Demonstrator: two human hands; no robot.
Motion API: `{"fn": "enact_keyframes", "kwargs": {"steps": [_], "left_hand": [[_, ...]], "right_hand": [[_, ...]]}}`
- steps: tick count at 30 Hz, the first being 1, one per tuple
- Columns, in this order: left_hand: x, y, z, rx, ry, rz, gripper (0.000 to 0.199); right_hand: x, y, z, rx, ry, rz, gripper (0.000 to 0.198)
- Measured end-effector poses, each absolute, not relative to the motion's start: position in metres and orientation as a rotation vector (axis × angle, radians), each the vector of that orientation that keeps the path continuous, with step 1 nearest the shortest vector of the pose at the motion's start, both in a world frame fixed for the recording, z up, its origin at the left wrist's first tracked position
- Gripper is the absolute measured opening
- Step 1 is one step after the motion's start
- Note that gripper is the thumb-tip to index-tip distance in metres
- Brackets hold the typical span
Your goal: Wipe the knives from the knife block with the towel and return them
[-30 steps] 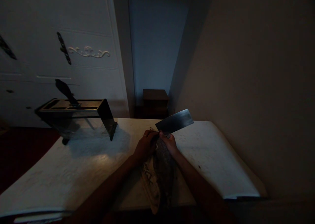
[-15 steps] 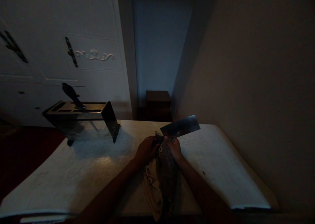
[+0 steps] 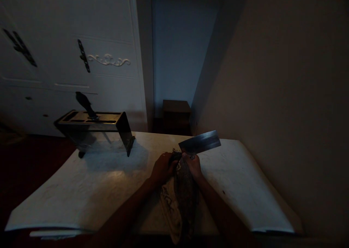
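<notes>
A cleaver (image 3: 200,142) with a broad rectangular metal blade points to the right, above the far part of the white table. Its dark handle lies by the fingers of my left hand (image 3: 161,168), which are closed around it. My right hand (image 3: 193,165) is closed at the blade's base, its thumb pressed on the upper end of a towel (image 3: 187,195). Dark on one side and beige with a pattern on the other, the towel hangs from between my hands toward the near table edge. Dim light partly hides the fingers' exact contact.
On the left of the white table (image 3: 117,200) stands a knife block (image 3: 109,118) with clear sides and one black-handled knife (image 3: 85,103) in it. White cabinets (image 3: 109,22) rise behind. A brown box (image 3: 176,109) sits beyond the table, and a wall (image 3: 272,77) borders the right.
The view has shifted slightly, so the knife block and cabinets appear farther right. The cleaver blade has turned a little and catches more light. Both hands keep nearly the same hold.
</notes>
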State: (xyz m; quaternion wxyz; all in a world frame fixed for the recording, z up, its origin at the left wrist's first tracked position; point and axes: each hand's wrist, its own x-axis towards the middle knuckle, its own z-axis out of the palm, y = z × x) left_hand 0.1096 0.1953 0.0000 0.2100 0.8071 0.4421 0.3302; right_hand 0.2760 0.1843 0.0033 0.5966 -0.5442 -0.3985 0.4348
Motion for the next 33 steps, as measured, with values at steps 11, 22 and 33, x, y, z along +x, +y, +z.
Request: {"fn": "enact_keyframes", "kwargs": {"steps": [11,22,33], "left_hand": [[0.110,0.194,-0.001,2.192,1.301,0.935,0.033],[0.110,0.198,0.001,1.870,1.290,1.044,0.030],[0.111,0.200,0.004,1.699,0.978,1.134,0.034]], "right_hand": [[0.277,0.187,0.006,-1.293,-0.928,1.010,0.055],[0.278,0.184,0.016,-1.406,-0.969,0.959,0.065],[0.290,0.191,0.006,-1.443,-0.768,1.016,0.072]]}}
